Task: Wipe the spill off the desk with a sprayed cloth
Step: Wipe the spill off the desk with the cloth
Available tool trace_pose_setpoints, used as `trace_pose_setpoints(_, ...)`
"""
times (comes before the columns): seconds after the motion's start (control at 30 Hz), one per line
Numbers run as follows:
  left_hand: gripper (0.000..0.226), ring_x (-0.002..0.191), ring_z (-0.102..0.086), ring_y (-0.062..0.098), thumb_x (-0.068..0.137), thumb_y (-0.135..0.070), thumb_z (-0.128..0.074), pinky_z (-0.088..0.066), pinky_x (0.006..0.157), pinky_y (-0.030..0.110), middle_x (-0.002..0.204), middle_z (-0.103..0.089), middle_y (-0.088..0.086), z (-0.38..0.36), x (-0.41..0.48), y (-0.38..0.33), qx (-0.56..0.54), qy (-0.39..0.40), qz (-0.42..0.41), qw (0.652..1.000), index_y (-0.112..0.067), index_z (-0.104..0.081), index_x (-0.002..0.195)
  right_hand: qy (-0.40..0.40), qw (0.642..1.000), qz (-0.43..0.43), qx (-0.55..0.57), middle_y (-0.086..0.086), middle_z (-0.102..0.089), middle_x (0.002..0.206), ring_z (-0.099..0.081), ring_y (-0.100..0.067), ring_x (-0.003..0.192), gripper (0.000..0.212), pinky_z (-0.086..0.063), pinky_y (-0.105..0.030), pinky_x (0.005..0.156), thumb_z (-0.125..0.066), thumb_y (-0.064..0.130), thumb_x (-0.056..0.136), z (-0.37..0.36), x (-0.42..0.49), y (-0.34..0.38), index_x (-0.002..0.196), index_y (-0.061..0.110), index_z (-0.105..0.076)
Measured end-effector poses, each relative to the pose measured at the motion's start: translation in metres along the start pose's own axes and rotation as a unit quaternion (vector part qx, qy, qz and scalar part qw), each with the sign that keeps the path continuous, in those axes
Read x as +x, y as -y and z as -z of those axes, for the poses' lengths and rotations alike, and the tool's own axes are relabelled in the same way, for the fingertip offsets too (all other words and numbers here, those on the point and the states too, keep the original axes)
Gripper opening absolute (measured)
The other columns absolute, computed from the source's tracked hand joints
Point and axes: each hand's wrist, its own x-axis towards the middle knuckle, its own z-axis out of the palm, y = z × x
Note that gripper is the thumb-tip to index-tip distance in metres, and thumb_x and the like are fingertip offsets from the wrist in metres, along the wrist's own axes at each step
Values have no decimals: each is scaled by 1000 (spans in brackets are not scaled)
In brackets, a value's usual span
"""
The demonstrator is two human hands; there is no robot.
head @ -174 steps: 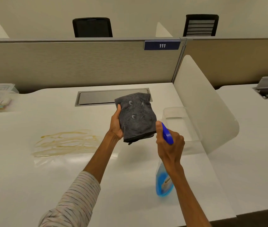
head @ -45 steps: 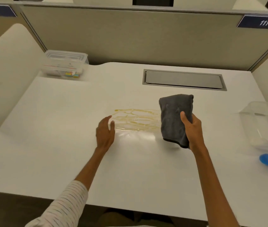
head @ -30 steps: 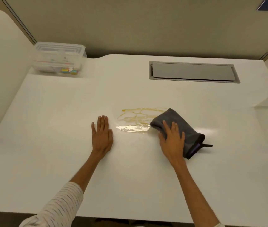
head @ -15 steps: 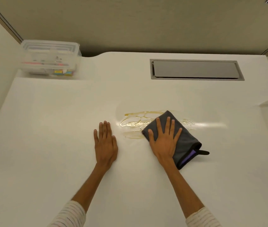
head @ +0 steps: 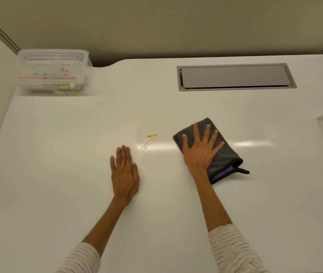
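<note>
The right hand (head: 201,152) lies flat, fingers spread, pressing one folded grey cloth (head: 223,154) onto the white desk (head: 58,154). The left hand (head: 125,172) rests flat and empty at its 9 o'clock. Between them sits one small yellow spill (head: 149,139). One clear bin (head: 54,72) stands at 10 o'clock, one grey hatch (head: 235,76) at 1 o'clock.

Two bare forearms, pale cream sleeves (head: 233,251) with thin dark broken stripes pushed up, bare ringless hands (head: 201,152)

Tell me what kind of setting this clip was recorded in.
Most likely an office cubicle: a white desk enclosed by fabric partition panels, with a built-in cable hatch and a clear supplies box.
</note>
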Motion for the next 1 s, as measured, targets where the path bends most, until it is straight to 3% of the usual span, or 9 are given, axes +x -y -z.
trace_pose_setpoints(0.1,58,153,-4,20,99,-21,-20,-4,125,45,164,-14,9,1,1,0,5,-3,3,1000,-5,-14,154,-20,997,-69,-1,-8,-10,163,-7,-36,148,69,-7,-69,111,-18,70,92,2,-11,-31,153,38,-7)
trace_pose_setpoints(0.2,58,153,-5,20,99,-21,-20,-4,125,46,164,-14,9,-2,1,-1,15,-7,2,1000,-5,-14,154,-22,997,-66,17,-9,-7,163,-5,-36,148,68,-5,-69,111,-23,66,94,-4,-49,-13,153,37,-5)
trace_pose_setpoints(0.43,59,152,-1,21,100,-28,-14,-1,125,45,164,-10,10,-5,3,1,11,8,5,1000,-6,-9,155,27,995,90,40,-8,-6,163,-3,-34,149,67,-3,-67,113,-21,63,95,-19,-109,75,153,34,-10)
trace_pose_setpoints(0.7,57,152,-2,19,102,-25,-19,0,125,42,164,-12,9,-8,3,5,-5,-5,7,1000,-7,-9,155,76,970,231,8,-5,-13,162,-6,-32,149,63,0,-65,113,-20,65,95,-18,-58,101,151,38,-20)
trace_pose_setpoints(0.83,57,152,-1,19,102,-25,-19,1,125,42,164,-9,8,-7,4,2,-13,-2,10,1000,-8,-7,155,73,981,177,10,-4,-11,163,-6,-31,149,63,1,-65,114,-18,67,94,-12,-21,96,151,41,-17)
trace_pose_setpoints(1.0,56,153,-2,19,102,-23,-19,-2,125,43,164,-12,7,-3,1,3,-13,-11,-1,1000,-7,-11,155,22,1000,-9,20,-7,-11,162,-6,-33,149,66,2,-66,114,-17,71,91,-4,13,30,151,42,-16)
